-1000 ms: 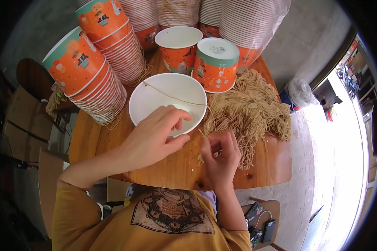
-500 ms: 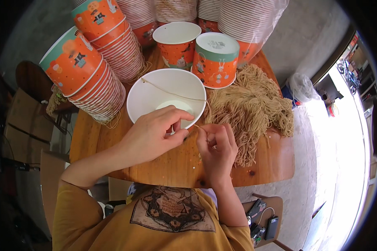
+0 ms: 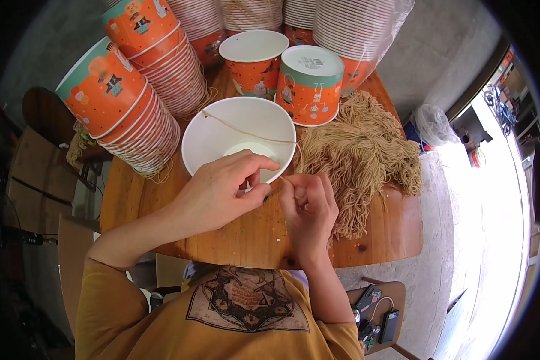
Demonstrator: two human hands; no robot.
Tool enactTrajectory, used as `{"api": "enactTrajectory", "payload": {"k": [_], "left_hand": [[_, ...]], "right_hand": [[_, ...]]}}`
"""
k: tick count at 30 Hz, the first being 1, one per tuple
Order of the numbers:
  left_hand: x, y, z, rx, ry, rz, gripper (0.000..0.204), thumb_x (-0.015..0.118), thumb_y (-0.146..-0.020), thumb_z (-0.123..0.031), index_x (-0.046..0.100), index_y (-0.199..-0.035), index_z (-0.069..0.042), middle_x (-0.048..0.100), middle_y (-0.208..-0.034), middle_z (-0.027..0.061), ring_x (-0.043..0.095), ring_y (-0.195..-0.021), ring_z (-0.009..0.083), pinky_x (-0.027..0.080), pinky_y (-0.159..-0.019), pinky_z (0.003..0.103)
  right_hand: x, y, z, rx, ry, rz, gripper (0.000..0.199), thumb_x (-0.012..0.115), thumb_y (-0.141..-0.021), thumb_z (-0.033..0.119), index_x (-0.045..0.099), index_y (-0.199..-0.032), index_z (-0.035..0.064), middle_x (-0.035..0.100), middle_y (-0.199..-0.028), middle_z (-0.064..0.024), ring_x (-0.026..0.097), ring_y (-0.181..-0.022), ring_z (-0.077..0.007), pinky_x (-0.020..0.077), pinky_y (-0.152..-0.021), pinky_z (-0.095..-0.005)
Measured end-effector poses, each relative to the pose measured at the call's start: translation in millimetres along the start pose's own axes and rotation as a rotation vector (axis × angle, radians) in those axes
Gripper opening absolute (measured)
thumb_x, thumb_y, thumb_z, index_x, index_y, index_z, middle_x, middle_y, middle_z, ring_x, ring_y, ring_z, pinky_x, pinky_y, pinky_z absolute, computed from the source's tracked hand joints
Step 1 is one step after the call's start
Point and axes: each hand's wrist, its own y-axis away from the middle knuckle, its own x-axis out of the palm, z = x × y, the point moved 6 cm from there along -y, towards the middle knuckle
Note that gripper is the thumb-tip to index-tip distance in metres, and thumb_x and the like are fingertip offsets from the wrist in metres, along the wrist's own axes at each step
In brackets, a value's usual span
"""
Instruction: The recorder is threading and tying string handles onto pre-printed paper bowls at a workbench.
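A white-lined paper bucket (image 3: 207,135) stands at the middle of the table, mouth up. My left hand (image 3: 222,192) curls over its near rim, index finger over the mouth, thumb outside; the exact grip is partly hidden. A thin tan cord (image 3: 246,135) lies across the opening from the far left and over the right rim. Just right of the bucket, my right hand (image 3: 309,204) is closed, thumb and index pinching a short cord end that sticks out toward the left hand. Beside it lies a large bundle of tan cords (image 3: 360,150).
Behind stand an upright orange bucket (image 3: 255,75) and an upside-down one (image 3: 311,90). Leaning stacks of nested orange buckets (image 3: 111,93) line the left, and more stacks in clear plastic (image 3: 357,30) the back. A stool (image 3: 396,297) with phones stands at lower right.
My right hand has shifted very slightly up and left with the cord end. My left hand and the bucket are almost unchanged.
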Motion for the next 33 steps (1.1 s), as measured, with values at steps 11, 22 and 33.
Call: {"api": "enactTrajectory", "payload": {"k": [11, 22, 33], "left_hand": [[-4.5, -21.7, 9.9, -0.124, 0.029, 0.207, 0.025, 0.052, -0.095, -0.011, 0.056, -0.119, -0.006, 0.059, -0.074, 0.0053, 0.055, -0.066, 0.0125, 0.046, -0.063, 0.028], [-12.7, -22.8, 9.1, -0.063, -0.045, 0.149, 0.012, 0.054, -0.091, -0.015, 0.052, -0.090, -0.003, 0.060, -0.080, 0.0110, 0.060, -0.072, 0.0252, 0.047, -0.066, 0.036], [-9.6, -17.8, 13.2, 0.034, 0.437, 0.025, 0.020, 0.059, -0.090, -0.007, 0.051, -0.108, -0.003, 0.059, -0.091, 0.0036, 0.057, -0.081, 0.0123, 0.047, -0.072, 0.028]], "right_hand": [[5.7, -2.1, -0.1, 0.003, 0.042, 0.022, 0.023, 0.071, -0.073, -0.004, 0.057, -0.089, 0.0041, 0.057, -0.080, -0.0073, 0.059, -0.070, -0.0248, 0.0483, -0.060, -0.0353], [0.2, -4.2, -16.6, 0.387, -0.326, 0.166, 0.010, 0.064, -0.091, 0.008, 0.059, -0.098, 0.0033, 0.046, -0.058, 0.0016, 0.039, -0.054, -0.0032, 0.0382, -0.051, -0.0200], [21.2, -21.2, -3.3, 0.571, -0.548, 0.396, 0.013, 0.066, -0.091, 0.015, 0.063, -0.090, 0.0024, 0.054, -0.066, 0.0071, 0.042, -0.060, -0.0006, 0.0348, -0.055, -0.0180]]}}
